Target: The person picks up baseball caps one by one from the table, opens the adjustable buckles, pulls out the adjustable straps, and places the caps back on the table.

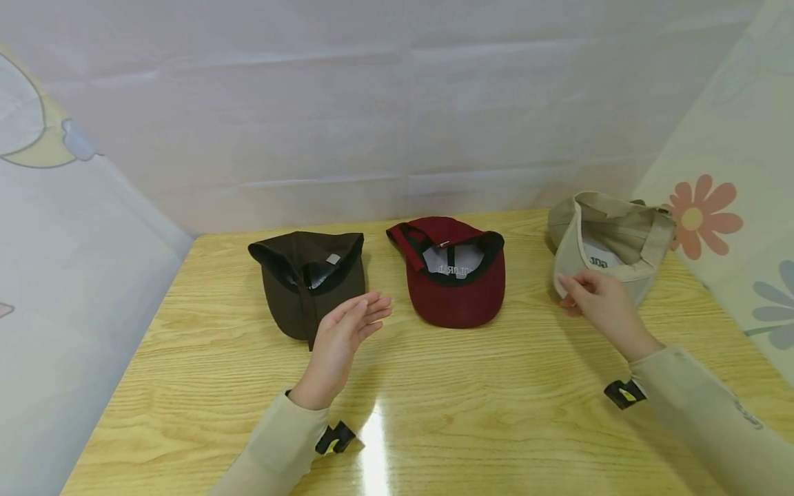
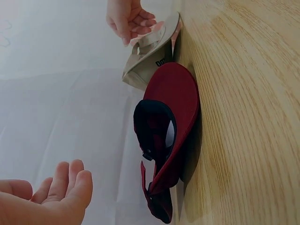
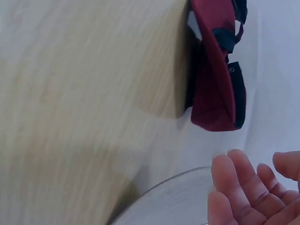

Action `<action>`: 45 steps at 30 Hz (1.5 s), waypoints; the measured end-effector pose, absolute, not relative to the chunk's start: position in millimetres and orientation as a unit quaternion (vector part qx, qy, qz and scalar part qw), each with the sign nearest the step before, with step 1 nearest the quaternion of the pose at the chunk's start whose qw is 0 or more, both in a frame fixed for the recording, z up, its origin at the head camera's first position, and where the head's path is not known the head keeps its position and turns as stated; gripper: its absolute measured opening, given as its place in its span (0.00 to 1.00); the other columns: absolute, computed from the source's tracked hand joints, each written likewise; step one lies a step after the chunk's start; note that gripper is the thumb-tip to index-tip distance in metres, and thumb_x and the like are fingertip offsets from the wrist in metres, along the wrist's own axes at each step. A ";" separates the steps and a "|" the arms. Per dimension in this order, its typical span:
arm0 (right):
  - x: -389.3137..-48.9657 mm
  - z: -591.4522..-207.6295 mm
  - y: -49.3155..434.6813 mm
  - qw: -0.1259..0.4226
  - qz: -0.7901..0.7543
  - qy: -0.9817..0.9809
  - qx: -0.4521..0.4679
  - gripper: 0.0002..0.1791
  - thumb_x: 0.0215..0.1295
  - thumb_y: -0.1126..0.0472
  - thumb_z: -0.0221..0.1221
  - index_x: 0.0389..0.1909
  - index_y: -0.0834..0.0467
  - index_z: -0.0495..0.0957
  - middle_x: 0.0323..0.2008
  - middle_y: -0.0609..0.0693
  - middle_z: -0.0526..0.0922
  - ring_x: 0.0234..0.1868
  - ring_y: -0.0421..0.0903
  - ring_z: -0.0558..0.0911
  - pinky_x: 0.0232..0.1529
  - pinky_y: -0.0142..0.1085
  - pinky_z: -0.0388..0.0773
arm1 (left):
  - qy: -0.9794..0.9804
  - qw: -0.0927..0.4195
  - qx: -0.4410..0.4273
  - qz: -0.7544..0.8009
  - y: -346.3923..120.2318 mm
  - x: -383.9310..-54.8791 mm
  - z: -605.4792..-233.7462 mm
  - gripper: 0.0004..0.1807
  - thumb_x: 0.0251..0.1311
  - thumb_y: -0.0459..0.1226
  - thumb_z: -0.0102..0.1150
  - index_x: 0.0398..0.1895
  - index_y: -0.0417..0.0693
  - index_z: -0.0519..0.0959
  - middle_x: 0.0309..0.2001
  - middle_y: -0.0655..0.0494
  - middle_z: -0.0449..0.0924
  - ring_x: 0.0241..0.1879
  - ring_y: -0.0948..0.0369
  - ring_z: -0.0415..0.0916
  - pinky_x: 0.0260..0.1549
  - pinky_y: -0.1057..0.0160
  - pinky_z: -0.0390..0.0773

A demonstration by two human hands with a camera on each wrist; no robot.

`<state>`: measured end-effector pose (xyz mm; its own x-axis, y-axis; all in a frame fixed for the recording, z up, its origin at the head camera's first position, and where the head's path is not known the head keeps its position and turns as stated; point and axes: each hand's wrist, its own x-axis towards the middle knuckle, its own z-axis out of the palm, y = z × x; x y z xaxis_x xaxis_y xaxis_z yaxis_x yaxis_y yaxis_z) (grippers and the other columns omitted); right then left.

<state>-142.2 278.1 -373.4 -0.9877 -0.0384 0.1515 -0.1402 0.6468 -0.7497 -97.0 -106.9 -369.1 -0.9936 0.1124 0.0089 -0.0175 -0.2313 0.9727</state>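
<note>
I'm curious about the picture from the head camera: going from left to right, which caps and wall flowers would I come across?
Brown cap → red cap → beige cap → red flower → blue-grey flower.

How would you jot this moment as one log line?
left hand: near brown cap, holding nothing | right hand: by beige cap, not gripping | maroon cap: on table, between other caps

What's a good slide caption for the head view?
Left hand near a brown cap, right hand near a beige cap, with a red cap between them on the table.
</note>
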 end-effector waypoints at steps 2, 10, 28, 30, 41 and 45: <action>-141.6 -375.9 281.9 0.062 0.418 -0.905 0.049 0.22 0.75 0.57 0.50 0.30 0.72 0.76 0.23 0.59 0.81 0.22 0.40 0.81 0.25 0.30 0.79 | 0.619 0.043 0.039 0.783 -106.9 -97.1 -368.9 0.21 0.75 0.36 0.43 0.60 0.28 0.71 0.56 0.38 0.77 0.53 0.54 0.78 0.53 0.61 0.75; -137.6 -382.2 298.1 0.070 0.382 -0.921 0.019 0.23 0.76 0.54 0.50 0.33 0.71 0.77 0.25 0.59 0.82 0.20 0.43 0.81 0.22 0.31 0.76 | 0.621 0.046 0.040 0.782 -107.3 -97.7 -368.9 0.21 0.74 0.37 0.44 0.60 0.29 0.71 0.55 0.38 0.77 0.53 0.54 0.78 0.53 0.60 0.75; -135.4 -388.3 313.3 0.064 0.357 -0.932 -0.008 0.24 0.74 0.51 0.52 0.41 0.73 0.77 0.31 0.62 0.83 0.23 0.39 0.79 0.22 0.32 0.73 | 0.619 0.048 0.041 0.783 -108.0 -98.1 -369.8 0.20 0.75 0.36 0.43 0.60 0.28 0.71 0.55 0.38 0.78 0.53 0.54 0.78 0.53 0.61 0.75; -135.1 -389.4 315.3 0.066 0.347 -0.936 -0.010 0.24 0.73 0.51 0.52 0.42 0.73 0.77 0.31 0.62 0.83 0.23 0.38 0.77 0.22 0.32 0.72 | 0.619 0.048 0.041 0.783 -108.0 -98.0 -369.9 0.20 0.75 0.36 0.43 0.60 0.28 0.71 0.55 0.38 0.78 0.53 0.54 0.78 0.53 0.60 0.75; -137.5 -396.1 324.1 0.047 0.316 -0.947 -0.024 0.30 0.73 0.49 0.51 0.50 0.77 0.72 0.41 0.73 0.78 0.38 0.63 0.78 0.29 0.39 0.73 | 0.617 0.047 0.038 0.784 -108.4 -97.1 -370.4 0.21 0.75 0.36 0.43 0.60 0.27 0.71 0.55 0.38 0.78 0.53 0.53 0.78 0.53 0.60 0.75; -138.8 -396.1 326.5 0.022 0.316 -0.948 -0.037 0.35 0.74 0.48 0.50 0.55 0.81 0.65 0.47 0.78 0.73 0.44 0.70 0.75 0.35 0.49 0.75 | 0.619 0.047 0.038 0.783 -108.7 -96.8 -370.8 0.21 0.75 0.37 0.43 0.60 0.28 0.71 0.55 0.38 0.78 0.53 0.53 0.78 0.53 0.60 0.75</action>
